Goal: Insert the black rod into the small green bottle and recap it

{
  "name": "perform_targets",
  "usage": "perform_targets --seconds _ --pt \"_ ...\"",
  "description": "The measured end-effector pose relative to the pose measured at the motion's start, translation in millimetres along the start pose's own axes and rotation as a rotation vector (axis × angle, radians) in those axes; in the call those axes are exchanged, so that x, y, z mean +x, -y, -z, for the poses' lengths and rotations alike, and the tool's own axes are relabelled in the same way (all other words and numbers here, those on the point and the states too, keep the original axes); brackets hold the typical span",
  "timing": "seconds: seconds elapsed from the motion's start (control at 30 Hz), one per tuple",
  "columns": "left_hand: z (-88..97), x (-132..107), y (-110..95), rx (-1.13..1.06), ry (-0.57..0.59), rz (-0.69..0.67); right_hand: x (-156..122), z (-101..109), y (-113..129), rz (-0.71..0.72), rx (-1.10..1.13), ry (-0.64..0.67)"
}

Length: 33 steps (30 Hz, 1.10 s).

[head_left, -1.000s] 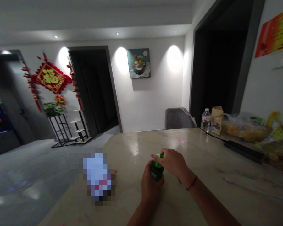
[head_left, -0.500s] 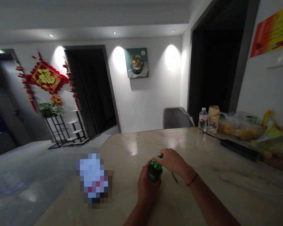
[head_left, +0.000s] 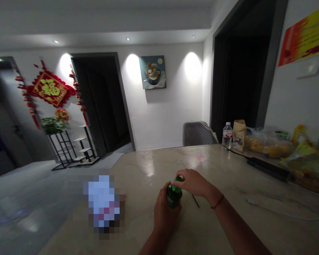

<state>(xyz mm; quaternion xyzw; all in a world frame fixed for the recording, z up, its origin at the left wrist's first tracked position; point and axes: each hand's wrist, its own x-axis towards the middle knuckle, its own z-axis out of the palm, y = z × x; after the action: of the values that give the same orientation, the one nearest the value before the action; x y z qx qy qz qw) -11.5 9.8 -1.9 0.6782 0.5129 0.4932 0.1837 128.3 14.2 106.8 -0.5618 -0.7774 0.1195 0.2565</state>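
Two hands meet at a green bottle (head_left: 174, 194) on the stone countertop (head_left: 149, 166). The left hand (head_left: 166, 212) is closed around the body; the right hand (head_left: 192, 183) curls over the top. Step in hand: working the top; the next move calls for holding both grips. Against the earlier view, the hands have barely shifted. A thin black stick (head_left: 195, 200) lies just below the right wrist.

Counting from here: two hands (head_left: 175, 193), one green bottle (head_left: 174, 195), over the counter (head_left: 149, 166). Far right corner: one water bottle (head_left: 227, 136), one paper bag (head_left: 239, 135), two plastic bags (head_left: 268, 146). Right edge: one black power strip (head_left: 268, 168). Past far edge: one chair (head_left: 198, 134), one wall picture (head_left: 152, 72).
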Motion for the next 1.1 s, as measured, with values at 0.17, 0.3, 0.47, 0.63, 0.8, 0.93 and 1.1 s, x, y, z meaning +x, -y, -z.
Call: perform_targets --seconds 0.17,0.3,0.47,0.63,0.8,0.93,1.1 --pt "-0.9 -1.3 0.2 0.023 0.035 -0.033 -5.5 12.1 -13.4 0.127 0.187 0.152" --pt "-1.5 -1.4 1.0 0.043 0.051 -0.023 -6.4 8.2 -21.7 0.075 0.216 0.170" --pt "-1.8 -1.8 0.2 0.040 0.042 -0.025 -5.8 4.2 -17.9 -0.117 0.188 0.124" --pt "-0.4 -1.1 -1.0 0.018 0.045 0.000 -6.2 8.6 -19.3 -0.019 0.217 0.117" --pt "0.1 -0.1 -0.5 0.035 0.047 0.002 -7.4 9.6 -19.3 -0.006 0.211 0.131" --pt "-0.5 0.2 1.2 0.072 0.043 -0.023 -6.3 8.3 -16.4 -0.019 0.176 0.133" --pt "-1.8 -0.4 3.1 0.085 0.032 -0.035 -8.0 8.2 -16.7 0.077 0.171 0.158"
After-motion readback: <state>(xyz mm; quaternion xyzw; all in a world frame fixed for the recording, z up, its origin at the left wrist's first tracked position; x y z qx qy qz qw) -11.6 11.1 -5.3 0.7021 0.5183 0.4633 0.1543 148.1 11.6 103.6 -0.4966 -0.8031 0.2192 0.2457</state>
